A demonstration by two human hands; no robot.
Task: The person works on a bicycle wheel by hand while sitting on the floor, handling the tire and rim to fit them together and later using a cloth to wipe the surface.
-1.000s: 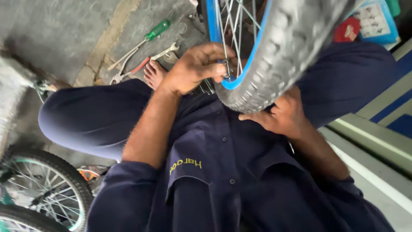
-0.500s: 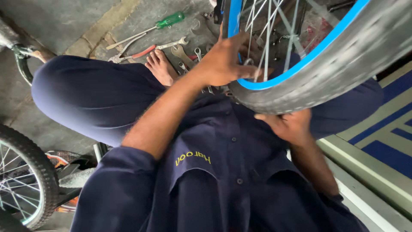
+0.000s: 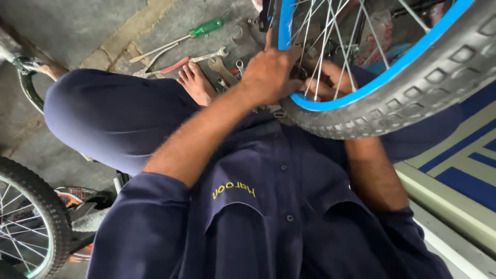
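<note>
Resting across the seated person's lap, a bicycle wheel (image 3: 392, 77) with a knobby grey tyre, blue rim and thin metal spokes is being worked on. It looks stiff and moderately heavy, best gripped at the rim or tyre, since the spokes are slender. The left hand (image 3: 271, 72) is closing over the rim's edge. The right hand (image 3: 328, 82) is reaching behind the spokes, fingers curled; on what, I cannot tell. On the concrete floor (image 3: 77, 26) are lying a green-handled screwdriver (image 3: 191, 35), red-handled pliers (image 3: 163, 66) and steel spanners (image 3: 219, 62).
</note>
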